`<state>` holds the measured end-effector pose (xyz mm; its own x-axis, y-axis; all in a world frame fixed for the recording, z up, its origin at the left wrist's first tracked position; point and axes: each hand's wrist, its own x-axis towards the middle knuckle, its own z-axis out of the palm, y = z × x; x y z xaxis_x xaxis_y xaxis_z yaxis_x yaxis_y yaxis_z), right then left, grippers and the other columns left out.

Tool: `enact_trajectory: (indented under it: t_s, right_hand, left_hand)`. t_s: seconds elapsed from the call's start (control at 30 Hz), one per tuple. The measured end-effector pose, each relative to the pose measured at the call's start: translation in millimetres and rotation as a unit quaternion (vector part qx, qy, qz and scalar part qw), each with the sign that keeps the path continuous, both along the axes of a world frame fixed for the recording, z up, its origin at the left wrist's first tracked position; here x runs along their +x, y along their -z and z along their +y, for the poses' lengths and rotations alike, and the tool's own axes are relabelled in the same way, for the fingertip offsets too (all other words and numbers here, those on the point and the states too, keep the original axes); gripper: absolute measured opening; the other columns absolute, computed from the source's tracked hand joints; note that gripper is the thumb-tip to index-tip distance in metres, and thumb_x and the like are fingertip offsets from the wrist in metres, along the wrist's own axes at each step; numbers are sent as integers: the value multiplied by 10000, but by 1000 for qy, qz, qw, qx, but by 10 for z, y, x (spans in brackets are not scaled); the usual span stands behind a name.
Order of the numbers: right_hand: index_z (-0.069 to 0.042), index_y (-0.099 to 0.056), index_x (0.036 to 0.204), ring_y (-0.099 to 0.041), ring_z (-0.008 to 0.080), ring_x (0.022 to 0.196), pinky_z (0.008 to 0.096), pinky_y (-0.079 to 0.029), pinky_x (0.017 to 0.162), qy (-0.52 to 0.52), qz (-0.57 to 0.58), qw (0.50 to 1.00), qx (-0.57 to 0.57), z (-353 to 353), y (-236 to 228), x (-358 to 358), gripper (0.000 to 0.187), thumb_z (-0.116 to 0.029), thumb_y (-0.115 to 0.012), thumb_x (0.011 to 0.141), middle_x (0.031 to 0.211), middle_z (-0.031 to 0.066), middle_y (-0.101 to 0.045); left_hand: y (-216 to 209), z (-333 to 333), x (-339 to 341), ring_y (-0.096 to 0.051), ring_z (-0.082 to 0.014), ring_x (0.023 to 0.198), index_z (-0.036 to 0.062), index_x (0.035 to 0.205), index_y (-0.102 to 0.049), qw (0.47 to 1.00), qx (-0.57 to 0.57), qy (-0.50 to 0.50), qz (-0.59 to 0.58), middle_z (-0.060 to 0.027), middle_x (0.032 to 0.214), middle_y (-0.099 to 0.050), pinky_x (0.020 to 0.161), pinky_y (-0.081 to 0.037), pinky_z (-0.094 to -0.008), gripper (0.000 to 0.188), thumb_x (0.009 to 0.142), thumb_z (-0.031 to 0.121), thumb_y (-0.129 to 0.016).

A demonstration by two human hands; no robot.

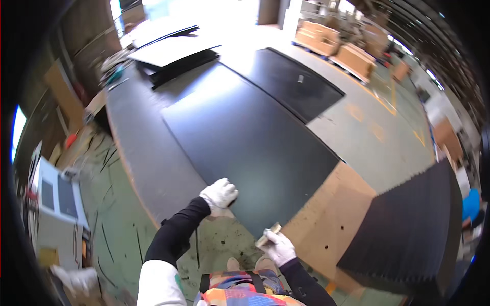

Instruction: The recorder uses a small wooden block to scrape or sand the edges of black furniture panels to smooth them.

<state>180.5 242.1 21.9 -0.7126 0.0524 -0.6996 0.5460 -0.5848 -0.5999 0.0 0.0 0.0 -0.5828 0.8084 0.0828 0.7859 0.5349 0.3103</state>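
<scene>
A large flat black panel (245,137) lies on the worktable in front of me. My left hand (219,194), in a white glove, is closed at the panel's near left edge, its fingers curled over the edge. At the panel's near corner, my right hand (280,249), also gloved in white, grips a small pale rectangular block (268,234). The block sits right by the corner; whether it touches the panel I cannot tell. What the block is made of does not show.
Black and white panels (173,53) are piled at the far left of the grey worktable (138,132). Another black panel (301,79) lies beyond. A tall stack of black sheets (403,224) stands at right, beside a brown board (332,209). Boxes on pallets (352,61) stand farther off.
</scene>
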Motion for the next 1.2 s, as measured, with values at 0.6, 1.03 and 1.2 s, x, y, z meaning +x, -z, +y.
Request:
enact_trajectory:
  t_s: [0.6,1.03,1.2]
  right_hand:
    - [-22,-622,812,-643,254,668,364,-531,669,-31,-25,999,-19,-28,266,-94,114,-91,-601,901,706,122,-643]
    - [55,-610,935,-628,256,733,362,-511,746,-53,-50,997,12,58,116,-21,146,-74,-556,893,729,134,-640]
    - [40,-617,989,-639,242,808,375,-526,793,-72,-74,994,40,7,192,-93,160,-64,-603,868,859,114,-652]
  left_hand:
    - [-320,-1402,52,-545,-280,961,117,991,-586,984,-146,-84,64,-69,928,-573,928,-426,-435,492,570,299,-763]
    - [-184,-1465,714,-567,-242,853,108,887,-587,978,-126,-151,73,-51,848,-567,772,-463,-381,219,689,202,-600]
    - [-113,-1668,1165,-562,-252,834,99,900,-577,973,-97,-197,72,-62,829,-554,755,-459,-403,259,670,211,-616]
